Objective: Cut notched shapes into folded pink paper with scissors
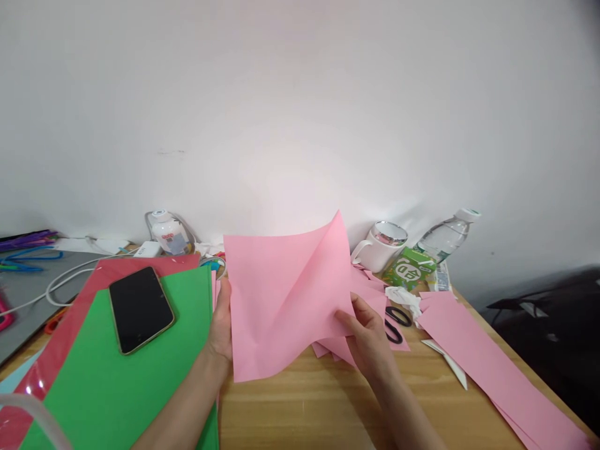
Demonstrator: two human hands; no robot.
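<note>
I hold a square pink sheet of paper (281,300) upright above the wooden table (328,406). My left hand (220,325) grips its left edge, fingers hidden behind the sheet. My right hand (368,334) pinches the lower right edge, where the sheet bends forward along a diagonal crease. More pink paper pieces (370,287) lie on the table just behind the sheet.
A black phone (139,307) rests on green paper (117,375) over red paper (70,325) at left. Black scissors (396,322), pink strips (487,362), a white mug (382,245), a green carton (407,269) and a water bottle (445,236) sit at right. Cables (65,278) and a small white bottle (166,232) lie at back left.
</note>
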